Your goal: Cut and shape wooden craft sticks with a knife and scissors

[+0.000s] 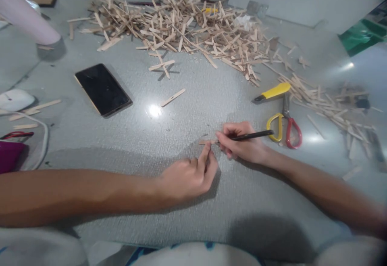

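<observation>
A short piece of wooden craft stick (205, 142) lies flat on the table. The index fingertip of my left hand (193, 173) presses on it, and the other fingers are curled in. My right hand (242, 143) is closed around a slim black pen (254, 135) in a writing grip. Its tip points at the right end of the stick, though fingers partly hide the contact. Further off lies another craft stick (173, 97) with a dark mark in its middle. To the right of my right hand are scissors (286, 124) with yellow and red handles and a yellow-handled cutter (273, 91).
A large heap of craft sticks (169, 24) spreads across the back, with more sticks (326, 100) at the right. A phone (103, 89) lies left of centre. A pink cylinder (33, 15), a white mouse (15, 99) and a cable (45, 137) are at the left.
</observation>
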`<action>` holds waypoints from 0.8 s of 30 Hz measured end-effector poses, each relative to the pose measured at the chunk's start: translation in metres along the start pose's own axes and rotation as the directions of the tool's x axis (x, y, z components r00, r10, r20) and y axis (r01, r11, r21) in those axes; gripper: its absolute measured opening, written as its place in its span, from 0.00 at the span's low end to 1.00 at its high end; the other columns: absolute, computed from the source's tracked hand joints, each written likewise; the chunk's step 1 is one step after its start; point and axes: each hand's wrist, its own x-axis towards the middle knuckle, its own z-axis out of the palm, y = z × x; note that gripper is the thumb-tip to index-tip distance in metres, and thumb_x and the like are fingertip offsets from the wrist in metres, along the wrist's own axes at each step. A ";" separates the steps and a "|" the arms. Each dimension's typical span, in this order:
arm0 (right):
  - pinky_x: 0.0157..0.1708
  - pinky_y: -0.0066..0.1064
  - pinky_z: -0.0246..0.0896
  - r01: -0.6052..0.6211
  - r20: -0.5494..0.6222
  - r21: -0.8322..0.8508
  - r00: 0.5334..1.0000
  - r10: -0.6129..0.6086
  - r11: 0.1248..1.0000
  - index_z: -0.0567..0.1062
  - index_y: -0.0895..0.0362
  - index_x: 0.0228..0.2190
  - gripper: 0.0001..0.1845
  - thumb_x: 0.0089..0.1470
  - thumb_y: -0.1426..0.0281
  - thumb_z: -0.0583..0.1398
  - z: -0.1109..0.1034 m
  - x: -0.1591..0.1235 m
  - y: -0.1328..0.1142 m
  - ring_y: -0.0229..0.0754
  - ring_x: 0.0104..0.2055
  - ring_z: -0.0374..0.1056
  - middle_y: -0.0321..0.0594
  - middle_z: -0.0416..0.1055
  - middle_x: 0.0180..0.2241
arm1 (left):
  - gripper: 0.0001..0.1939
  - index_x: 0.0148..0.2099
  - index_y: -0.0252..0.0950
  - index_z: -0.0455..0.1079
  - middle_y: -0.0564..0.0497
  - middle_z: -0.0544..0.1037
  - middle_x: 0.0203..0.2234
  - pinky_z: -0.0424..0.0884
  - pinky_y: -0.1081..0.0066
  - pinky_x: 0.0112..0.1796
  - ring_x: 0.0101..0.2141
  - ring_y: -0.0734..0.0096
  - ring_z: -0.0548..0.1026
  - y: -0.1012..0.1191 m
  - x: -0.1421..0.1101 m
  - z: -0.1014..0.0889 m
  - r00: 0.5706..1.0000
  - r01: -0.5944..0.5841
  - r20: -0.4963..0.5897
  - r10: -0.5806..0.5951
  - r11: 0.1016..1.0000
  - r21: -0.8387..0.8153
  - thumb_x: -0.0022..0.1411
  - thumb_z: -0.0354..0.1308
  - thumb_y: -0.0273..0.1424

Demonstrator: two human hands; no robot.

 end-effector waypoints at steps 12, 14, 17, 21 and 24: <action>0.12 0.21 0.60 0.006 0.004 0.008 1.000 -0.006 1.000 0.70 0.55 0.22 0.23 0.68 0.61 0.68 -0.002 -0.001 -0.005 0.33 0.14 0.67 0.31 0.71 0.16 | 0.16 0.52 0.17 0.77 0.18 0.83 0.50 0.70 0.72 0.15 0.15 0.73 0.72 -0.002 0.001 -0.003 1.000 -0.016 0.020 0.016 1.000 -0.016 0.65 0.53 0.13; 0.12 0.21 0.61 0.011 0.007 0.011 1.000 -0.011 1.000 0.71 0.55 0.22 0.23 0.68 0.62 0.67 -0.002 -0.001 -0.004 0.33 0.14 0.67 0.31 0.71 0.16 | 0.16 0.52 0.18 0.78 0.18 0.83 0.50 0.70 0.72 0.15 0.15 0.73 0.73 -0.002 0.002 -0.004 1.000 -0.014 0.017 0.014 1.000 -0.014 0.65 0.53 0.13; 0.12 0.21 0.61 0.016 0.004 0.013 1.000 -0.016 1.000 0.71 0.55 0.22 0.23 0.68 0.63 0.66 -0.001 0.000 -0.004 0.32 0.14 0.67 0.31 0.71 0.17 | 0.16 0.51 0.19 0.78 0.19 0.83 0.51 0.70 0.72 0.15 0.15 0.74 0.73 -0.002 0.003 -0.004 1.000 -0.003 0.006 0.003 1.000 -0.012 0.65 0.53 0.13; 0.12 0.20 0.58 0.016 0.003 -0.012 1.000 -0.016 1.000 0.70 0.55 0.22 0.23 0.69 0.64 0.65 -0.002 0.000 -0.005 0.31 0.13 0.66 0.31 0.70 0.16 | 0.17 0.51 0.19 0.78 0.20 0.83 0.51 0.70 0.72 0.15 0.15 0.74 0.72 -0.002 0.002 -0.003 1.000 -0.005 0.003 0.005 1.000 -0.006 0.64 0.53 0.13; 0.13 0.20 0.58 0.016 0.005 -0.030 1.000 -0.016 0.999 0.70 0.55 0.22 0.23 0.70 0.64 0.64 -0.002 0.000 -0.005 0.31 0.13 0.65 0.31 0.70 0.15 | 0.16 0.51 0.20 0.79 0.21 0.83 0.51 0.70 0.72 0.15 0.15 0.74 0.72 -0.002 0.001 -0.002 1.000 -0.009 0.005 0.009 1.000 0.000 0.64 0.54 0.13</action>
